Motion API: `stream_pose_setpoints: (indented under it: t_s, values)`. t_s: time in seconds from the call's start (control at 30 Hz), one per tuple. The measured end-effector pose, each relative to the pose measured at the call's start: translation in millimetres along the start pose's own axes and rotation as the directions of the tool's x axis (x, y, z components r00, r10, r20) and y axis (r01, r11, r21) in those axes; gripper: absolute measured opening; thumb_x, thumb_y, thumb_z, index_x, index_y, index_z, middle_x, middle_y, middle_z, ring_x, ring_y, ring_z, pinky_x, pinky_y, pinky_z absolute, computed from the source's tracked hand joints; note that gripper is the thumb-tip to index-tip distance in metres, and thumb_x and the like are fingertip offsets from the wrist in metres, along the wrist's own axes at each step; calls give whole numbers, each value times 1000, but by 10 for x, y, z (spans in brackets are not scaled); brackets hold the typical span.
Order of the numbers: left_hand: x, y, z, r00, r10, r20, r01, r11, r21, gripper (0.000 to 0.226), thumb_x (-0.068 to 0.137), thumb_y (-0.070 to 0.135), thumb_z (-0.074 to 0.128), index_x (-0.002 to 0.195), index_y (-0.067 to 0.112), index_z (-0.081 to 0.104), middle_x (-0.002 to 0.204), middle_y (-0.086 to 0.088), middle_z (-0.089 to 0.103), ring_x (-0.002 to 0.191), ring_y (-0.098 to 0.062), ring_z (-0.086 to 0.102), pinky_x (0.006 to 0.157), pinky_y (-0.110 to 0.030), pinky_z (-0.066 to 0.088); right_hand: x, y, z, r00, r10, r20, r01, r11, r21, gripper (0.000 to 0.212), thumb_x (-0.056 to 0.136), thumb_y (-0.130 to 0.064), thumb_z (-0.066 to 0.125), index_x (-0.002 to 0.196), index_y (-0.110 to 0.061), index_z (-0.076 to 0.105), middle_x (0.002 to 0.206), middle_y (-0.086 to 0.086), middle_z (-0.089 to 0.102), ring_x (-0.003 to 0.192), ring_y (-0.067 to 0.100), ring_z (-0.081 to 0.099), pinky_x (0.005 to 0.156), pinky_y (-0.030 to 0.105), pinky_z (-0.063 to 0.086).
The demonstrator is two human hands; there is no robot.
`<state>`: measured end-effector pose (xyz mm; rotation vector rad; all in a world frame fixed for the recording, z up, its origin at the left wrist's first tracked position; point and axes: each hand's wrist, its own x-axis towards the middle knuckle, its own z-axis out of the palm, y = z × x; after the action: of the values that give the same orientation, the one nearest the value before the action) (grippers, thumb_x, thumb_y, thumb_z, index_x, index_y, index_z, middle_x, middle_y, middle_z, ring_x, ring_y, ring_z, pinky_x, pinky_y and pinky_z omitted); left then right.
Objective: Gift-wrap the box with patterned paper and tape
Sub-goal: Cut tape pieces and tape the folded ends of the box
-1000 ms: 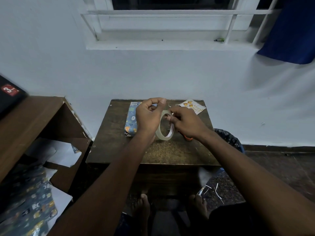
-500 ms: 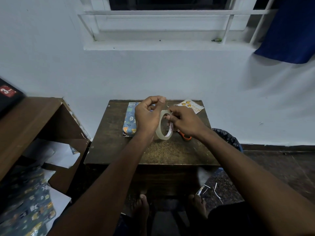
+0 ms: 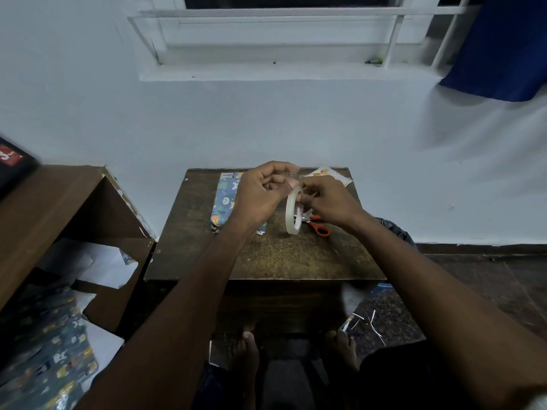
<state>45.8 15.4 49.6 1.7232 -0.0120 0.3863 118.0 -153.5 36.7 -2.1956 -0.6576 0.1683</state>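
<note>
Your right hand [image 3: 328, 199] holds the clear, ring-shaped roll of sticky tape [image 3: 293, 213] upright above the small dark wooden table [image 3: 266, 255], fingers hooked through and around its top, while your left hand [image 3: 260, 193] is curled with thumb and forefinger pinched at the top of the roll, apparently on the free end of the tape; the end itself is too thin and clear to make out. The box, already covered in blue patterned paper with little animal figures [image 3: 225, 202], lies flat at the far left of the table, partly behind your left wrist and touched by neither hand. The orange-handled scissors [image 3: 319, 227] lie on the table just behind the roll, beneath your right hand. Expect the roll to be light and stiff, so steady it by its core and rim. The strip will probably be limp, slippery on its back and quick to fold onto itself, so pinch only its very tip and keep it taut as you draw it out. The wrapped box looks light, and its paper creases and tears easily: press it down on a flat face, not on the folded ends.
</note>
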Motion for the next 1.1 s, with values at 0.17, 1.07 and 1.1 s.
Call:
stream_pose_setpoints:
  t_s: [0.17, 1.07, 1.1]
  values:
    - [25, -58, -38, 999, -11, -45, 14, 999, 51, 24, 92, 7, 77, 110, 22, 79, 91, -4, 80, 87, -36, 73, 83, -45, 61, -1, 13, -138, 990, 137, 30, -117, 922, -370, 25, 75, -6, 78, 75, -27, 66, 80, -9, 69, 85, 17, 67, 68, 31, 50]
    - [40, -68, -73, 999, -29, -42, 42, 940, 338, 43, 100, -1, 48, 105, 30, 77, 85, 16, 77, 55, 1, 52, 52, -20, 35, -74, 86, 2, 951, 276, 141, -113, 733, -671, 24, 95, -19, 67, 115, -14, 56, 118, 10, 63, 110, 30, 61, 86, 42, 54]
    - [39, -67, -74, 999, -29, -41, 41, 941, 337, 43, 100, -1, 48, 105, 29, 77, 85, 16, 77, 56, 2, 53, 52, -19, 35, -80, 99, 12, 951, 275, 143, -110, 732, -673, 26, 95, -19, 68, 116, -14, 53, 119, 10, 63, 111, 30, 60, 86, 43, 53]
